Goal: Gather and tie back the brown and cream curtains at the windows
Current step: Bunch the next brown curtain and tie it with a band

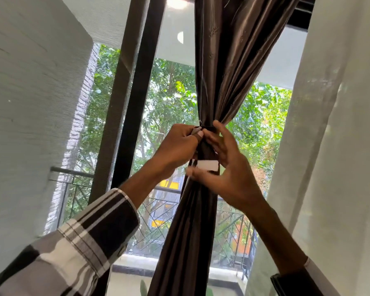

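The brown curtain (220, 86) hangs in front of the window glass, bunched tight into a narrow waist at mid-frame, and both hands are on that waist. The left hand (175, 146) has its grip curled and pinching the dark tie-back band (208, 129) wrapped round the gathered fabric. The right hand (229, 165) sits just beside it, fingers spread and lying against the bundle, a white patch (207, 165) showing by its thumb. Cream curtain (333, 146) hangs loose at right. A black window frame (137, 99) stands at left.
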Tool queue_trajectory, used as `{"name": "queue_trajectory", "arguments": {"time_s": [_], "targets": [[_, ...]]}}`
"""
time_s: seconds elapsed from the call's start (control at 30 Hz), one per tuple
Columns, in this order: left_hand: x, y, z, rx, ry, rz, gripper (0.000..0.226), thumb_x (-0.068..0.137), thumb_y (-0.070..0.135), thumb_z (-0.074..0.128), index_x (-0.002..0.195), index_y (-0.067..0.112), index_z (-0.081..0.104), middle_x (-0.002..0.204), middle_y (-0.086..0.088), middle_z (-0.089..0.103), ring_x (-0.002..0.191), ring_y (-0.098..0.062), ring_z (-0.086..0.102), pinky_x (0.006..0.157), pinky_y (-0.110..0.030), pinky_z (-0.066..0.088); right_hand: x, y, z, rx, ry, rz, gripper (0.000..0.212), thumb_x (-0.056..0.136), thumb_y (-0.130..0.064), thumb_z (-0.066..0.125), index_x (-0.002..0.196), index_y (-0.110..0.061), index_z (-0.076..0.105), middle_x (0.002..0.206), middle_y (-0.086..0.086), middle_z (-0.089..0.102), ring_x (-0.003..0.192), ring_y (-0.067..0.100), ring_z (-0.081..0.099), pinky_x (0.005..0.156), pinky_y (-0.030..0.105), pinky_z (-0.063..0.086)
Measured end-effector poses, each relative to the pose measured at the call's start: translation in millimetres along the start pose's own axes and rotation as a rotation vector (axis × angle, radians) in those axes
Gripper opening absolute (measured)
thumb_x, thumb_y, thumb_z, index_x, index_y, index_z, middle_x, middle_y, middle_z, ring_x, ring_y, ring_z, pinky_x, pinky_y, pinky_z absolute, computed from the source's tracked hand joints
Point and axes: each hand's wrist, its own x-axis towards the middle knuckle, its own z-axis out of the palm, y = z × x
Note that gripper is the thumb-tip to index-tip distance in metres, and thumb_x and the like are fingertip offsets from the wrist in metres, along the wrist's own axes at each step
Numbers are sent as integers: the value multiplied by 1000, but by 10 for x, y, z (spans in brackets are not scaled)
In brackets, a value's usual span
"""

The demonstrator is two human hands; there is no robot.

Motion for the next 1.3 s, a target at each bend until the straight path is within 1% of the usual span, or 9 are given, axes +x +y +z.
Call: {"name": "queue_trajectory", "arguments": {"time_s": [0.1,0.2,0.37,0.5,0.63,0.7,0.83,1.0,1.3], "targets": [[-13,19,15,-22,-9,7,27,99,10,46,98,-5,68,98,-26,69,91,-33,69,72,-36,60,-76,61,38,-430,56,-193,87,73,-13,83,148,-22,40,147,-8,50,128,6,52,92,7,42],[4,7,12,-28,-3,-11,26,100,10,46,100,-2,69,99,-22,70,84,-26,70,65,-26,60,-66,87,55,-561,294,-329,44,78,3,70,119,-14,69,116,-2,71,99,17,69,72,25,55],[43,0,-19,-11,15,-14,22,99,14,51,102,4,70,91,-16,69,74,-20,61,65,-27,57,-13,55,31,-333,443,-185,15,83,-9,72,95,-17,76,82,-5,76,71,9,70,62,36,54],[91,38,-50,7,40,9,16,94,21,60,97,11,72,91,-8,69,79,-17,62,83,-48,57,-86,-41,158,14,336,9,20,84,-6,72,85,-26,72,77,-6,74,70,15,73,66,43,61],[72,109,-67,2,40,12,19,97,17,56,96,5,70,85,-7,67,72,-16,61,67,-30,56,-118,-80,108,343,386,155,15,86,6,68,88,-9,70,73,6,73,63,22,73,62,30,61],[54,126,-112,-34,43,-5,21,98,14,52,98,4,70,88,-6,70,69,-16,65,60,-25,53,-99,-56,-2,381,433,179,14,87,6,66,88,-7,69,71,5,74,58,20,70,59,27,59],[68,91,-175,-35,84,-27,21,99,15,51,102,7,70,101,-14,72,83,-23,70,78,-43,57,-34,-23,-235,338,479,154,19,88,7,65,83,-11,67,61,-3,72,52,13,67,56,23,57],[47,38,-150,-194,64,-96,21,98,16,52,83,20,66,109,-8,70,105,-27,67,91,-52,51,98,32,-457,301,480,169,9,89,5,64,89,-3,68,60,-5,71,51,10,66,55,23,56],[38,-36,-1,-386,-43,4,20,100,16,47,95,16,66,101,-4,71,95,-16,69,81,-35,51,402,277,-305,513,297,435,9,95,-12,61,96,-15,69,77,-4,70,68,4,66,55,20,51]]}}
